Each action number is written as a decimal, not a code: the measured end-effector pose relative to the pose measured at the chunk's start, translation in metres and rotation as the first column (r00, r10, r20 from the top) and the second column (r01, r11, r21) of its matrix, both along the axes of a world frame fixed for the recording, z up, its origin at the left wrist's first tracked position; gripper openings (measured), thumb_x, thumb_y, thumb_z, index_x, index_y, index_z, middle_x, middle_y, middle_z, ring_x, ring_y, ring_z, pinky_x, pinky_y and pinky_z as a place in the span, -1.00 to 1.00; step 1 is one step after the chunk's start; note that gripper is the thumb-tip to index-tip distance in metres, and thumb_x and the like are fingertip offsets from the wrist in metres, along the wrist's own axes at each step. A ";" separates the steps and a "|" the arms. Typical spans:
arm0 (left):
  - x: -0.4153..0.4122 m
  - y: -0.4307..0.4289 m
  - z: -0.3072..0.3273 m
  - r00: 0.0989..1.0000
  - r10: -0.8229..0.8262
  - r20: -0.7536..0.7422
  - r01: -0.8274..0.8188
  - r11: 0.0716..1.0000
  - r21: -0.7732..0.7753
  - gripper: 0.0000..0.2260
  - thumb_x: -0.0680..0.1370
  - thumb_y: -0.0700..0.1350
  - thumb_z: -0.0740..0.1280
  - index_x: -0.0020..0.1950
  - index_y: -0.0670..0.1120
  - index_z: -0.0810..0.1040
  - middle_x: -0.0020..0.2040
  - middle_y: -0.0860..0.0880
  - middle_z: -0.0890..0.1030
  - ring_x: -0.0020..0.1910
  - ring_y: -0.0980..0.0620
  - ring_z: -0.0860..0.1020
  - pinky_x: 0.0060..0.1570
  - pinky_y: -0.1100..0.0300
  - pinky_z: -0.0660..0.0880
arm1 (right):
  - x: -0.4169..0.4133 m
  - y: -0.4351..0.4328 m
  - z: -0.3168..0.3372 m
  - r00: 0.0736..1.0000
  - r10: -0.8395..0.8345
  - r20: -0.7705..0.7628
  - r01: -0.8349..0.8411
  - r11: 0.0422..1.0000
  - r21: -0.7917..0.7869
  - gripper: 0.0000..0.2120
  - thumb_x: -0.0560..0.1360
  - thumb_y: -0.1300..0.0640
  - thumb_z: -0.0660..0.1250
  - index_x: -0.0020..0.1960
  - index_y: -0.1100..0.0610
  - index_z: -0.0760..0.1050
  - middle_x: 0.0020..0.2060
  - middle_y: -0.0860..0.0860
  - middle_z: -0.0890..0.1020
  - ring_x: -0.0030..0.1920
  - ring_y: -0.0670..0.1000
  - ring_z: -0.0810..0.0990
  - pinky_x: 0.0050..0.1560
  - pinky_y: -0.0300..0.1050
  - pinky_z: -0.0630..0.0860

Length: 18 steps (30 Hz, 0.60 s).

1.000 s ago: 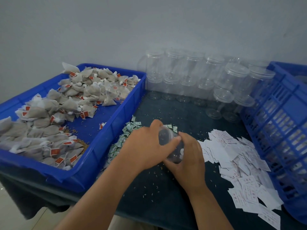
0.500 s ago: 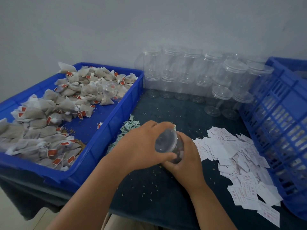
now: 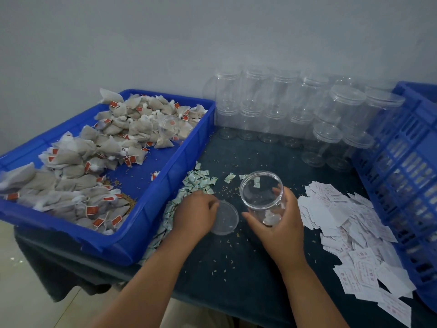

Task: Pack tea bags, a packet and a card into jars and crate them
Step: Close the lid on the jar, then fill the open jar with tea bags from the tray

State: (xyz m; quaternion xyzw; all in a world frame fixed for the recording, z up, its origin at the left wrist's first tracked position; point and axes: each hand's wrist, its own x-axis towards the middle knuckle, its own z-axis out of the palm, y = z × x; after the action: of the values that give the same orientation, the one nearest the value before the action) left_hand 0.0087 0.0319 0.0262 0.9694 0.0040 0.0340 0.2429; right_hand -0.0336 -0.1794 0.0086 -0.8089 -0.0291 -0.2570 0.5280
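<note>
My right hand (image 3: 280, 227) grips a clear plastic jar (image 3: 262, 195), open at the top and tilted slightly toward me, above the dark table. Its clear lid (image 3: 224, 217) lies flat on the table just left of the jar. My left hand (image 3: 195, 214) rests on the lid's left edge with curled fingers pinching it. Grey tea bags (image 3: 78, 166) with red tags fill the blue tray (image 3: 165, 192) at the left. Small green-white packets (image 3: 198, 181) are heaped beside the tray. White cards (image 3: 350, 228) are spread to the right.
Several empty lidded clear jars (image 3: 295, 107) stand stacked along the back wall. A blue slatted crate (image 3: 406, 162) stands at the right edge. One clear jar (image 3: 175, 126) lies on its side among the tea bags. Loose grains are scattered over the table (image 3: 236, 275).
The lid has come off the jar. My left hand carried it down onto the table at the left, while my right hand turned the jar more upright.
</note>
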 end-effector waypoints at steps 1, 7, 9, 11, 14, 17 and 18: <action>-0.001 -0.001 -0.002 0.999 0.007 0.031 -0.009 0.998 0.061 -0.76 0.63 0.05 0.37 0.29 0.11 0.65 0.16 0.02 0.58 0.15 -0.01 0.55 0.02 0.12 0.51 | -0.001 0.001 0.001 1.000 0.012 0.001 -0.012 1.000 -0.021 -0.08 0.27 -0.16 0.72 0.52 -0.12 0.38 0.37 -0.32 0.52 0.34 -0.17 0.57 0.29 -0.34 0.49; -0.024 -0.003 0.056 0.970 -0.037 0.240 0.047 0.998 -0.036 -0.70 0.65 0.11 0.32 0.37 0.10 0.54 0.31 0.09 0.51 0.30 0.05 0.48 0.20 0.12 0.48 | -0.007 0.008 0.000 0.995 0.104 0.000 -0.103 0.992 -0.070 -0.06 0.26 -0.16 0.73 0.54 -0.01 0.41 0.39 -0.16 0.57 0.35 -0.04 0.61 0.15 0.19 0.70; -0.037 0.009 0.092 0.948 -0.089 0.306 0.102 0.994 -0.027 -0.78 0.66 0.15 0.25 0.25 0.17 0.57 0.22 0.15 0.55 0.19 0.11 0.53 0.06 0.14 0.49 | -0.008 0.010 0.003 0.993 0.120 0.010 -0.119 0.992 -0.052 -0.08 0.24 -0.28 0.67 0.51 -0.08 0.42 0.38 -0.21 0.57 0.34 -0.08 0.61 0.13 0.10 0.72; -0.045 0.036 0.126 0.940 -0.118 0.319 0.117 0.993 0.020 -0.80 0.66 0.18 0.20 0.14 0.21 0.59 0.10 0.18 0.58 0.03 0.13 0.57 -0.06 0.11 0.51 | -0.009 0.012 0.006 0.992 0.130 0.011 -0.129 0.990 -0.060 -0.12 0.23 -0.31 0.64 0.47 -0.25 0.38 0.35 -0.35 0.54 0.33 -0.14 0.60 0.12 -0.08 0.70; -0.031 0.098 0.160 0.993 -0.060 0.100 0.044 0.986 0.159 -0.76 0.67 0.15 0.20 0.26 0.20 0.58 0.21 0.09 0.63 0.09 0.04 0.59 0.02 0.07 0.50 | -0.011 0.016 0.010 0.989 0.145 -0.001 -0.145 0.987 -0.062 -0.10 0.22 -0.31 0.64 0.47 -0.36 0.33 0.32 -0.43 0.50 0.29 -0.12 0.62 0.12 -0.13 0.65; 0.001 0.166 0.163 0.941 0.206 -0.267 -0.078 0.904 0.421 -0.46 0.62 0.32 0.25 0.53 0.10 0.43 0.52 -0.02 0.47 0.44 -0.09 0.46 0.37 -0.03 0.41 | -0.013 0.016 0.011 0.985 0.172 -0.014 -0.173 0.983 -0.056 -0.16 0.20 -0.33 0.63 0.38 -0.50 0.31 0.27 -0.56 0.47 0.22 -0.34 0.59 0.11 -0.29 0.60; 0.006 0.188 0.159 0.882 0.319 -0.346 -0.123 0.866 0.484 -0.30 0.56 0.41 0.26 0.60 0.07 0.34 0.59 -0.05 0.39 0.53 -0.13 0.38 0.47 -0.09 0.34 | -0.014 0.016 0.012 0.984 0.178 -0.022 -0.179 0.982 -0.054 -0.16 0.20 -0.34 0.62 0.37 -0.53 0.30 0.25 -0.58 0.47 0.19 -0.39 0.57 0.09 -0.29 0.59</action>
State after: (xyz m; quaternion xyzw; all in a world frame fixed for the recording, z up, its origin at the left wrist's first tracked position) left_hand 0.0152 0.2195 0.1849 0.9762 0.1614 -0.1446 0.0006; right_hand -0.0471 -0.1632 0.0206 -0.8198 -0.1040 -0.2008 0.5262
